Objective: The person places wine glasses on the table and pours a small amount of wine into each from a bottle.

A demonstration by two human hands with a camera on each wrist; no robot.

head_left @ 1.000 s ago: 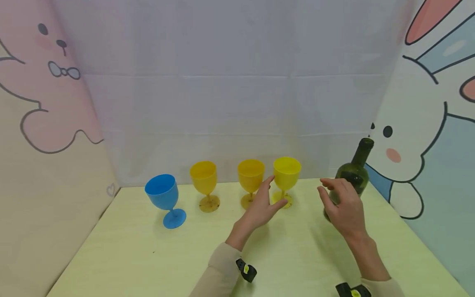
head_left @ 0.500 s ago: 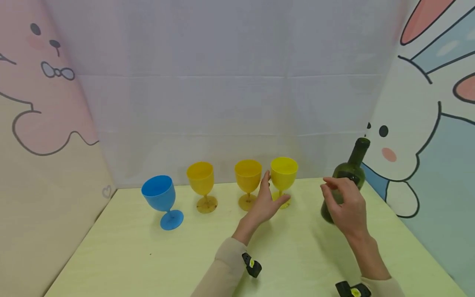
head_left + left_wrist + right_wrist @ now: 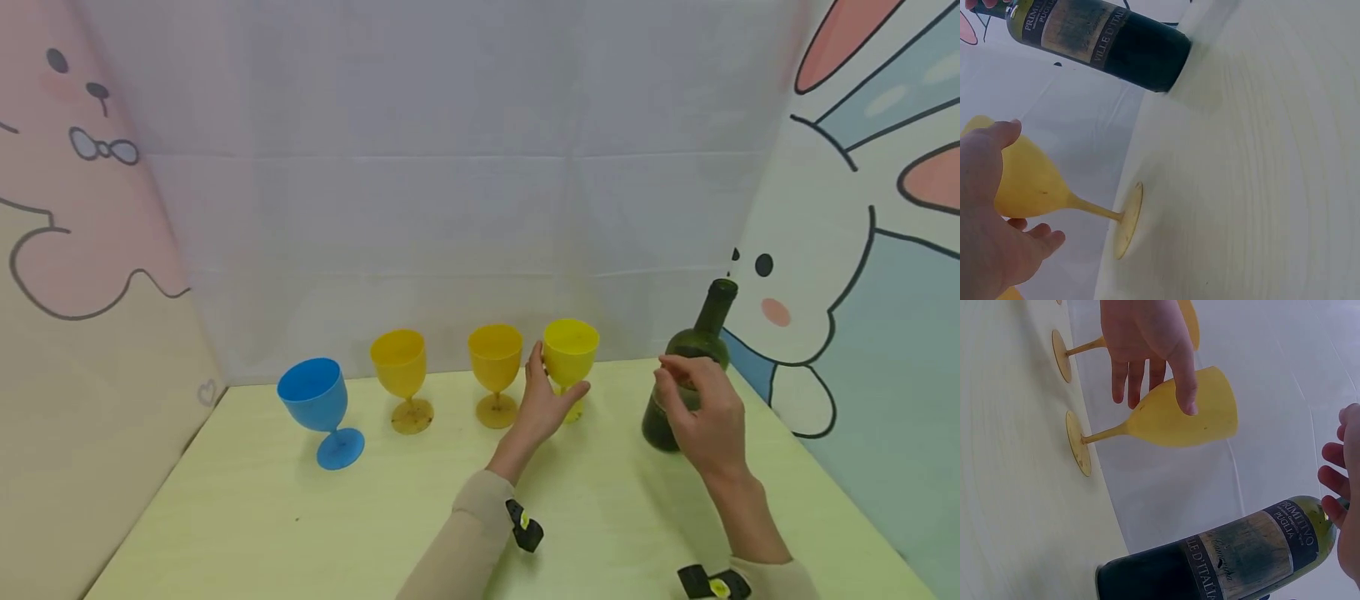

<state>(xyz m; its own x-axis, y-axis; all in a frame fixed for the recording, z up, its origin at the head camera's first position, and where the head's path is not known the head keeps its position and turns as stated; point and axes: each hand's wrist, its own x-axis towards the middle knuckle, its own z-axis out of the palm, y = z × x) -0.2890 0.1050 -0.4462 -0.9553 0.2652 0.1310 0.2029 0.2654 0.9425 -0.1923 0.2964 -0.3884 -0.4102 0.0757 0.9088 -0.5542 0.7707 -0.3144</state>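
A yellow goblet (image 3: 573, 354), rightmost in the row, stands upright with my left hand (image 3: 542, 410) at its left side. Thumb and fingers are spread on either side of its bowl. In the left wrist view the left hand (image 3: 988, 231) overlaps the goblet (image 3: 1035, 178), thumb over the bowl. A dark green wine bottle (image 3: 712, 321) stands at the right. My right hand (image 3: 707, 412) is in front of it with loosely bent fingers. In the right wrist view, the right hand's fingers (image 3: 1334, 481) lie by the neck end of the bottle (image 3: 1241, 556).
Two more yellow goblets (image 3: 496, 350) (image 3: 399, 358) stand along the table's back edge. A blue goblet (image 3: 311, 400) is at the left. Behind the pale table (image 3: 247, 517) hangs a white cloth (image 3: 360, 208). Cartoon-printed panels flank both sides.
My left hand has moved right, closer to the rightmost yellow goblet. My right hand's thumb and fingertips have come closer together in front of the bottle. The head view has shifted slightly right.
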